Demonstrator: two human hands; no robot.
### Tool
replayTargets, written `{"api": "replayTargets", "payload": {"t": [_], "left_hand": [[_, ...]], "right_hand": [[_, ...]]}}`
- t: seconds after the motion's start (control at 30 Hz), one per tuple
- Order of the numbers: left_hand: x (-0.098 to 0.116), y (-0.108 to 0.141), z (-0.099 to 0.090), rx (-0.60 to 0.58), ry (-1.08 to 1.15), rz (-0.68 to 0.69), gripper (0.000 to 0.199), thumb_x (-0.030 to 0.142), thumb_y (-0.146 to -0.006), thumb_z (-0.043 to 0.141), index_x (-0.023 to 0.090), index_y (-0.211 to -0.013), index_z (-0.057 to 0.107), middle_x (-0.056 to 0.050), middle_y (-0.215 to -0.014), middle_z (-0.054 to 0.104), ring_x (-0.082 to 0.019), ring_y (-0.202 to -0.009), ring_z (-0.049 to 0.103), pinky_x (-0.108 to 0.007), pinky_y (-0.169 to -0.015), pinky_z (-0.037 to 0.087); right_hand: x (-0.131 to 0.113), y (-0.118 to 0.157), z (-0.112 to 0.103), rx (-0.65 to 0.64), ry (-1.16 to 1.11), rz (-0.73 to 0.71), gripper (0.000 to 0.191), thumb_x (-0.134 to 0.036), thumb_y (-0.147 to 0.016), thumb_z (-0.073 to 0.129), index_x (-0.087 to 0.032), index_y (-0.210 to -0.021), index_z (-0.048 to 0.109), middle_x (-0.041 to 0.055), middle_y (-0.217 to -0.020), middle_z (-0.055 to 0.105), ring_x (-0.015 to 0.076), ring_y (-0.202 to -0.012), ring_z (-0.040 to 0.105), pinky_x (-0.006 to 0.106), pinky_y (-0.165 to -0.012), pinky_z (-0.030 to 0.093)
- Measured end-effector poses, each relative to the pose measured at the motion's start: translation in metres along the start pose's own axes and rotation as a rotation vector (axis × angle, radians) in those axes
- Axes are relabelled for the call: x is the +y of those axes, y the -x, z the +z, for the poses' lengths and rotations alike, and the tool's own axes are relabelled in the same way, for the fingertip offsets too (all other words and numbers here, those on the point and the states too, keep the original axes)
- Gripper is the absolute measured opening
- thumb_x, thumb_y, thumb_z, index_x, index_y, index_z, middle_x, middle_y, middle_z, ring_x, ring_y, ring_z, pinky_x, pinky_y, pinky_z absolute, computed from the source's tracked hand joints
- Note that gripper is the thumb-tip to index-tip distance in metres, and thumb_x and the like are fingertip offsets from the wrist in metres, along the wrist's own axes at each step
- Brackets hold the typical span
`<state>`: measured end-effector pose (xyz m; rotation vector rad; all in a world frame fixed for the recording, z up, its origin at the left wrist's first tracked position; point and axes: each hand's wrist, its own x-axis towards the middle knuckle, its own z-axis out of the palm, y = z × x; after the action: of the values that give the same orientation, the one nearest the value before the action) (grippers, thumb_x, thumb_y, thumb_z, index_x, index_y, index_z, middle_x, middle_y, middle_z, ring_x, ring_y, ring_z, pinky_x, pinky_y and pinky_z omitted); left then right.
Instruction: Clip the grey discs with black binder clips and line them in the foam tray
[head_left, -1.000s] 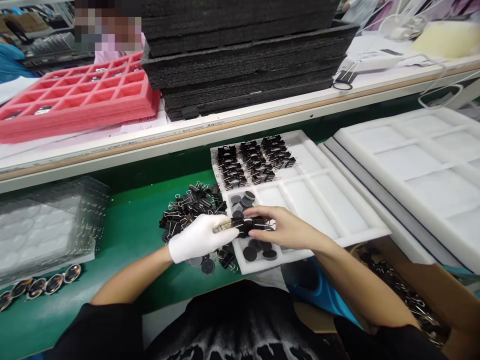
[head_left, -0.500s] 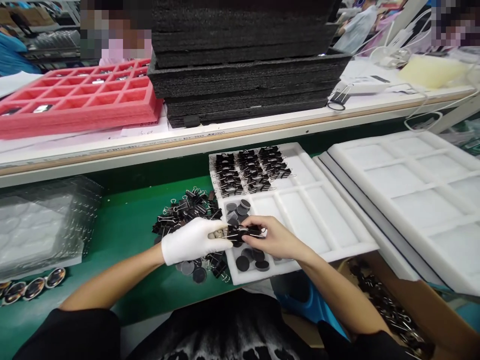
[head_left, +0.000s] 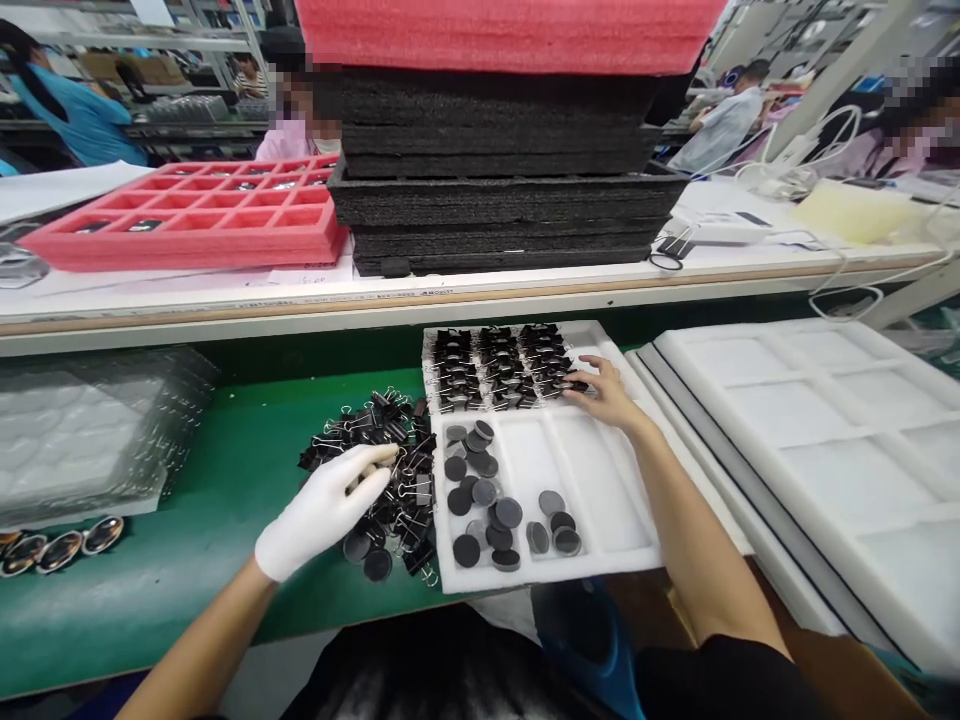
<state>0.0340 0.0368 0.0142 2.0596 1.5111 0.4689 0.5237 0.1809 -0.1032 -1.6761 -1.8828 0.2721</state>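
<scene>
My left hand (head_left: 330,505), in a white glove with bare fingertips, reaches over the right side of a heap of black binder clips (head_left: 367,420). Its thumb and forefinger stand apart, and I see nothing held between them. My bare right hand (head_left: 611,395) is at the far part of a white foam tray (head_left: 607,535). Thumb and forefinger pinch a black binder clip (head_left: 576,382) at the near end of the third row of clips. Rows of clipped pieces (head_left: 501,365) fill the far compartments there. Dark round discs (head_left: 480,490) lie loose in the nearer compartments.
More white foam trays (head_left: 795,430) are stacked at the right. Clear plastic trays (head_left: 90,430) stand at the left, with round patterned pieces (head_left: 67,548) before them. A shelf edge (head_left: 300,312) crosses behind, bearing a red foam tray (head_left: 195,245) and black foam stacks (head_left: 510,215).
My hands have parted. The right has carried the binder clip from over the discs to the tray's far rows; the left has moved back to the clip heap. The view has tilted up slightly.
</scene>
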Motion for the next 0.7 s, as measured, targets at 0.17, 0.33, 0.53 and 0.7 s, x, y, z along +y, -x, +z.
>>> {"api": "replayTargets", "payload": {"t": [0.17, 0.33, 0.53, 0.7], "left_hand": [[-0.005, 0.012, -0.016, 0.114, 0.029, -0.035, 0.044, 0.050, -0.102, 0.045, 0.029, -0.134, 0.066, -0.001, -0.132, 0.072, -0.020, -0.119, 0.068, -0.034, -0.107, 0.054], [-0.019, 0.025, -0.032, 0.219, 0.052, -0.125, 0.049, 0.054, -0.101, 0.044, 0.026, -0.133, 0.067, -0.003, -0.119, 0.077, -0.021, -0.109, 0.072, -0.034, -0.102, 0.058], [-0.039, 0.045, -0.039, 0.266, 0.040, -0.225, 0.049, 0.056, -0.100, 0.045, 0.029, -0.135, 0.066, -0.002, -0.121, 0.076, -0.022, -0.109, 0.073, -0.036, -0.100, 0.059], [-0.102, 0.078, -0.058, 0.720, -0.169, -0.272, 0.047, 0.048, -0.099, 0.047, 0.033, -0.140, 0.061, -0.004, -0.135, 0.069, -0.029, -0.128, 0.064, -0.050, -0.116, 0.049]], "right_hand": [[0.004, 0.006, 0.007, -0.003, -0.009, -0.049, 0.037, -0.058, -0.090, 0.063, -0.030, -0.110, 0.077, 0.0141, -0.151, 0.042, 0.0432, -0.143, 0.036, 0.066, -0.114, 0.033], [0.005, 0.008, 0.007, 0.035, -0.020, -0.059, 0.037, -0.060, -0.088, 0.064, -0.029, -0.104, 0.077, 0.0144, -0.148, 0.045, 0.0435, -0.140, 0.039, 0.066, -0.112, 0.034], [0.000, 0.013, 0.007, 0.137, -0.005, 0.005, 0.046, -0.066, -0.081, 0.070, -0.028, -0.108, 0.073, 0.0150, -0.149, 0.044, 0.0453, -0.140, 0.038, 0.068, -0.112, 0.031], [-0.019, 0.043, -0.016, 0.237, 0.024, -0.010, 0.057, -0.071, -0.082, 0.065, -0.025, -0.116, 0.066, 0.0159, -0.123, 0.063, 0.0405, -0.126, 0.054, 0.062, -0.109, 0.040]]}}
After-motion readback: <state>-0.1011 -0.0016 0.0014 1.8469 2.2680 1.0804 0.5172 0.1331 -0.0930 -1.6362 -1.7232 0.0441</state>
